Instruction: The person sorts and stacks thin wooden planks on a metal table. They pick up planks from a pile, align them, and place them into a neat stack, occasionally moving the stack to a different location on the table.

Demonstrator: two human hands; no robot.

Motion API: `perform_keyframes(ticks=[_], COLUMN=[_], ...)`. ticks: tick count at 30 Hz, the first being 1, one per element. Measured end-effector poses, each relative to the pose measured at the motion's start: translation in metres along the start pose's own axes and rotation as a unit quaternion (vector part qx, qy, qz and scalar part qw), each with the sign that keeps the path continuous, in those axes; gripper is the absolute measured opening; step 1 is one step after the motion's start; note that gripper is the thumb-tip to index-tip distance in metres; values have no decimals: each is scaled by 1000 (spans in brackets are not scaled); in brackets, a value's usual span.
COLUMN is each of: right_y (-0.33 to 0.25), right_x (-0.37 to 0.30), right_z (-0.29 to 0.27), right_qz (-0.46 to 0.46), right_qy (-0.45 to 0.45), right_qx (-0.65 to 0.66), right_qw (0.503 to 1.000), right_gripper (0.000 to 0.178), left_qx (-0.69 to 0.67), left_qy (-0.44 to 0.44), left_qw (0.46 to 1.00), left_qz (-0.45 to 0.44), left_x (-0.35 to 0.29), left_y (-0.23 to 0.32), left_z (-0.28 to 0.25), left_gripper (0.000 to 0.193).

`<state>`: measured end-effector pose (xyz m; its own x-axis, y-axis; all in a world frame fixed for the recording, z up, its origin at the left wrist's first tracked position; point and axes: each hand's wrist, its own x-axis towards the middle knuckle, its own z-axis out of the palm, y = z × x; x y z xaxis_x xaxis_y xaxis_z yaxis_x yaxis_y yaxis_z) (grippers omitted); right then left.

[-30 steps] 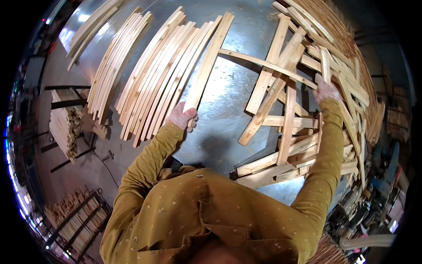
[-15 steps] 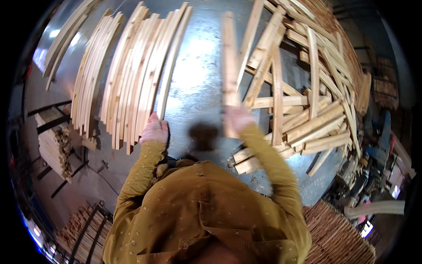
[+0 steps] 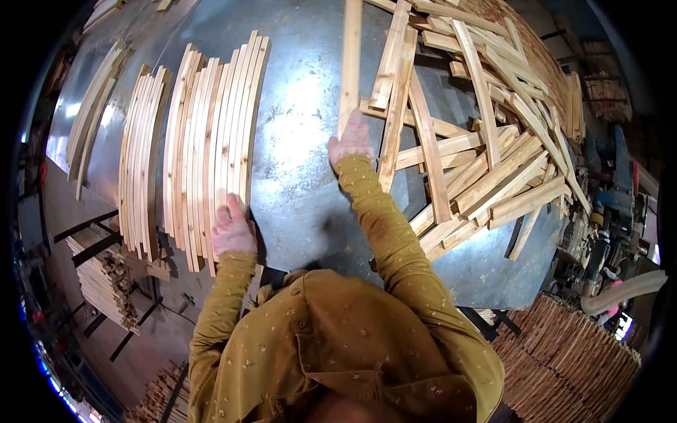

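Note:
A long pale wooden strip (image 3: 350, 67) points away from me over the metal tabletop (image 3: 296, 176). My right hand (image 3: 352, 137) is closed on its near end, just left of a loose jumble of strips (image 3: 486, 155). My left hand (image 3: 234, 229) lies against the near ends of a row of strips (image 3: 211, 134) set side by side. Its fingers are stretched out along the right-hand strips of that row, touching them without a visible grip.
Left of the row lie a narrower group of strips (image 3: 141, 155) and a few more strips (image 3: 95, 106) beyond it. Stacked wood (image 3: 106, 275) sits on a dark rack below the table's left edge. A large wood stack (image 3: 564, 352) stands at the lower right, near a pale hose (image 3: 624, 295).
The strip that stood slightly apart at the row's right side now lies against the row. My right hand has moved away from me and left with its strip. The whole view has shifted.

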<state>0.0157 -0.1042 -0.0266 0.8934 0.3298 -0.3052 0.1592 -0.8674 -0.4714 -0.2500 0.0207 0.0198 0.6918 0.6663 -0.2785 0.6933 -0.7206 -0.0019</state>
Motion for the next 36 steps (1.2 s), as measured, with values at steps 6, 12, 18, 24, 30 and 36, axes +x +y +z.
perform_keyframes(ticks=[6, 12, 18, 24, 30, 36], right_y=[-62, 75, 168, 98, 143, 262], right_x=[-98, 24, 111, 73, 81, 70], right_z=[24, -95, -281, -277, -222, -264], right_qz=[-160, -196, -10, -37, -10, 184], right_qy=[-497, 337, 54, -46, 45, 363], right_qx=[-102, -131, -427, -255, 600, -215], right_qw=[847, 911, 903, 965, 799, 888], right_gripper=[64, 68, 85, 54, 36, 35], left_qx=[-56, 94, 73, -237, -740, -742], left_qy=[159, 14, 82, 103, -297, -289], left_qw=[974, 993, 993, 927, 557, 601], left_qz=[152, 77, 45, 271, 235, 70], left_x=[10, 34, 21, 10, 18, 24], left_y=[-4, -9, 19, 106, 242, 194], left_z=[-4, 23, 11, -26, -55, -28], left_gripper=[85, 87, 87, 87, 86, 44])
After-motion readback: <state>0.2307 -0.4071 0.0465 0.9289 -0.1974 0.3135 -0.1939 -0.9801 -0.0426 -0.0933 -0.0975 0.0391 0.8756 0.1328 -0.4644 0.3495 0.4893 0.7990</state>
